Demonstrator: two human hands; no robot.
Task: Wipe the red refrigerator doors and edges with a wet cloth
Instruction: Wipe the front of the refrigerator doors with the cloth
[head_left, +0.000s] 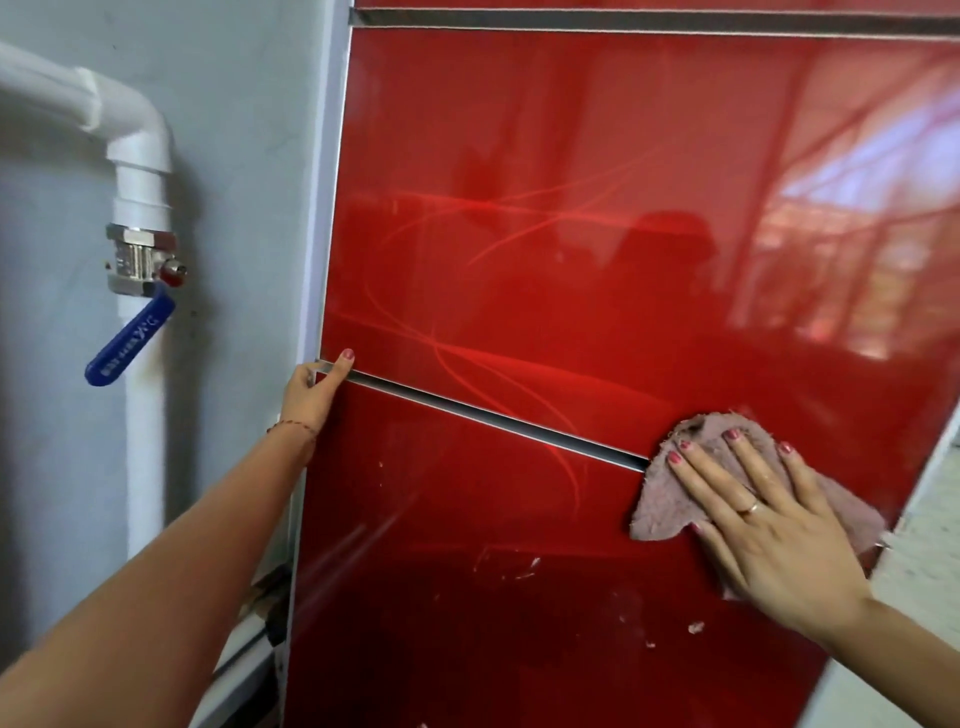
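While the right hand (763, 519) lies flat with its fingers straight and spread, it presses a cloth (675, 499) against the red refrigerator (545, 234), low on the right of the view. The cloth is a pinkish, fuzzy rag with frayed edges, crumpled into a rough wedge. Its long axis runs from the lower right up toward the upper left, and its upper edge covers the right end of the gap (493, 421) between two doors. A ring sits on one finger of this hand, and the nails are painted dark pink.

The lower door (467, 571) is a glossy red panel, flecked with pale spots and smears near its bottom. The gap is a narrow, dark, metal-edged line that slants down from left to right across the front.

Well apart from the right hand, the left hand (314, 387) grips the refrigerator's left edge at the gap, with the thumb lying on the red front and the other fingers curled round the side. A thin red thread circles its wrist.

Above the gap, the upper door (571, 182) is tall, smooth and mirror-like, with faint curved lines in lighter red and bright reflections on its right. A second dark gap crosses the very top.

To the left, on a grey plastered wall (244, 130), a white plastic pipe (143, 415) runs down from an elbow and carries a shiny metal valve (137, 260) with a blue lever handle (130, 345) tilted down to the left.
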